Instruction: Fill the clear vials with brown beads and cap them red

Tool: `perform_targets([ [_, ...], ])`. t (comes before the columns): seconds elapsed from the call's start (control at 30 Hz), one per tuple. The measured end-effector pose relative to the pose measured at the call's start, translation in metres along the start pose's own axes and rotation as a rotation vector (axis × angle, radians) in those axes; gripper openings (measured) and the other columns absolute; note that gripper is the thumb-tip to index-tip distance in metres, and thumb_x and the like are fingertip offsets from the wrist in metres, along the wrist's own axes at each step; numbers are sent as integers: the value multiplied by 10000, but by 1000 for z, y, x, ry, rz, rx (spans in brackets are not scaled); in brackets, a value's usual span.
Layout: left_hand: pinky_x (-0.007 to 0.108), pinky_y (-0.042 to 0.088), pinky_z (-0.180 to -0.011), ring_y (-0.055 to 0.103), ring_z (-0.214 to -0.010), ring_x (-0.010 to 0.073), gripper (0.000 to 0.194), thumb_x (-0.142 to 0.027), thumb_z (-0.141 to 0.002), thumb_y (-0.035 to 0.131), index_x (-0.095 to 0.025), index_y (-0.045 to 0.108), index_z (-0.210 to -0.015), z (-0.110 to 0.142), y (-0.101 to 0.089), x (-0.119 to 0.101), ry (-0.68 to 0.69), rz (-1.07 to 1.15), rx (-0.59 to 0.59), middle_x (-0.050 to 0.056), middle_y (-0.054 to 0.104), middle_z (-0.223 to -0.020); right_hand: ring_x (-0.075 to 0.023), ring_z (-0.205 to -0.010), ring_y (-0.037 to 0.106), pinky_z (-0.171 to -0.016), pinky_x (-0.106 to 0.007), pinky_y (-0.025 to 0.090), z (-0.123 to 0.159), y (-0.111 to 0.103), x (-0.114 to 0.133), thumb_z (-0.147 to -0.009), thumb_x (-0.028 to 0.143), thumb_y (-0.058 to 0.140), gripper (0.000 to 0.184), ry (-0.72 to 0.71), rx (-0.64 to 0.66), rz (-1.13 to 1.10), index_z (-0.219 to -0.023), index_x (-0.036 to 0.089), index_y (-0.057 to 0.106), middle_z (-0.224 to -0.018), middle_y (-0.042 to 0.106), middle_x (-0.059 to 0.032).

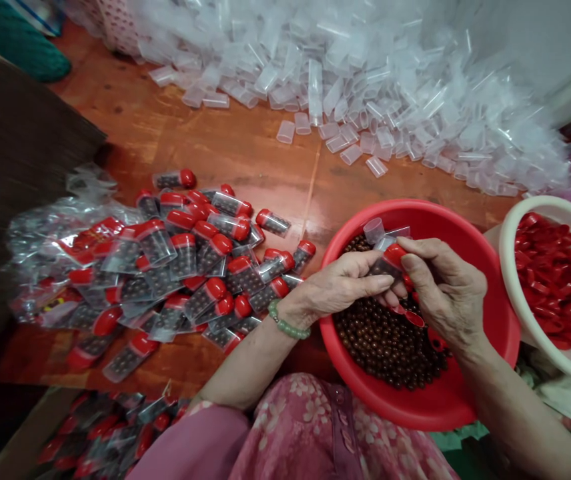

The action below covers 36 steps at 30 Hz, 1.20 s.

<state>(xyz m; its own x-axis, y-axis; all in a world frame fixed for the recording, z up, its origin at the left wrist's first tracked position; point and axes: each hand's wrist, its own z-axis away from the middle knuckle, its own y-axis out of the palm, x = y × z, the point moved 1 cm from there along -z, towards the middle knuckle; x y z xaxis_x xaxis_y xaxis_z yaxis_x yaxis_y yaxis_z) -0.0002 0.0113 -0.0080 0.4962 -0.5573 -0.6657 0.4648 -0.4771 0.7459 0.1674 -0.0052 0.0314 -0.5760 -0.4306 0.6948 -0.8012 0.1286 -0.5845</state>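
My left hand [348, 283], with a green bead bracelet on its wrist, is closed around a small clear plastic tube of dark balls [385, 267]. At the tube's end sits a red cap [394, 253], which the fingers of my right hand [443, 283] pinch. Several more red caps [414, 319] show beneath my right palm, partly hidden. Both hands are over a red basin [495, 320] holding many dark brown balls [390, 347]. Near my left fingertips, clear empty tubes [374, 230] stick up inside the basin.
Filled, red-capped tubes [210, 253] lie piled on the wooden surface [205, 147] at left, beside clear plastic bags [35, 247]. Empty clear tubes [315, 87] heap along the back. A white basin [508, 267] of red caps [560, 287] stands at right. More filled tubes [115, 427] lie lower left.
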Motion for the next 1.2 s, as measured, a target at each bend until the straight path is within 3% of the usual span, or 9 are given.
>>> perform_targets([
  [0.07, 209, 527, -752, 664, -761, 96, 319, -374, -821, 808, -125, 697, -987, 1, 0, 0, 5, 71, -23, 37, 694, -854, -232, -960, 712, -853, -420, 596, 0, 2, -1, -961, 320, 610, 361, -122, 66, 77, -1321, 290, 621, -1082, 741, -75],
  [0.13, 206, 524, -737, 663, -752, 100, 306, -359, -810, 814, -117, 699, -958, 1, 0, 0, -7, 134, -50, 45, 699, -846, -300, -1055, 683, -902, -504, 579, -1, 6, -2, -910, 437, 663, 592, -248, 127, 175, -1444, 244, 498, -1185, 701, -135],
  [0.23, 247, 542, -749, 691, -753, 132, 315, -392, -826, 789, -112, 696, -937, 0, -1, 0, -39, 163, -72, 78, 728, -869, -362, -1132, 641, -934, -566, 553, -1, 12, -5, -819, 536, 731, 844, -328, 151, 319, -1507, 190, 386, -1264, 650, -183],
  [0.4, 374, 544, -902, 721, -1032, 277, 590, -683, -904, 539, -142, 722, -1048, -2, -1, -2, -43, 153, -51, 139, 768, -949, -364, -1083, 656, -880, -537, 557, 1, 18, -3, -829, 494, 722, 817, -384, 60, 435, -1495, 158, 388, -1244, 658, -207],
  [0.5, 392, 529, -940, 680, -1155, 309, 739, -799, -870, 450, -154, 724, -1106, -2, 1, -5, -43, 135, -9, 147, 772, -992, -345, -1020, 673, -830, -498, 558, 0, 17, -2, -825, 476, 724, 777, -442, 30, 473, -1468, 164, 420, -1172, 689, -191],
  [0.73, 385, 538, -915, 690, -1116, 301, 706, -795, -847, 503, -183, 730, -1117, -2, 6, -5, -13, 112, 9, 119, 774, -965, -311, -919, 693, -771, -449, 559, -1, 19, -2, -818, 454, 713, 732, -507, -42, 522, -1427, 140, 453, -1078, 709, -173],
  [0.97, 385, 535, -915, 680, -1128, 300, 743, -826, -842, 468, -167, 748, -1043, -1, 4, -3, 5, 109, 9, 131, 770, -961, -329, -904, 700, -763, -460, 559, -2, 18, -2, -794, 470, 734, 758, -536, -34, 511, -1415, 130, 462, -1075, 716, -192],
  [1.07, 391, 516, -958, 661, -1169, 296, 722, -810, -857, 474, -170, 749, -1048, -1, 4, -2, 30, 96, -57, 128, 771, -1031, -334, -955, 704, -794, -476, 573, -4, 13, -9, -807, 472, 734, 780, -529, -15, 494, -1461, 172, 433, -1147, 710, -183],
  [1.2, 344, 463, -1035, 638, -1210, 238, 579, -712, -884, 568, -195, 734, -1086, -1, 6, 2, 144, 111, -317, 95, 736, -1219, -352, -1008, 692, -837, -496, 584, -7, 4, -20, -752, 482, 807, 887, -476, -131, 535, -1500, 202, 423, -1191, 697, -190],
])
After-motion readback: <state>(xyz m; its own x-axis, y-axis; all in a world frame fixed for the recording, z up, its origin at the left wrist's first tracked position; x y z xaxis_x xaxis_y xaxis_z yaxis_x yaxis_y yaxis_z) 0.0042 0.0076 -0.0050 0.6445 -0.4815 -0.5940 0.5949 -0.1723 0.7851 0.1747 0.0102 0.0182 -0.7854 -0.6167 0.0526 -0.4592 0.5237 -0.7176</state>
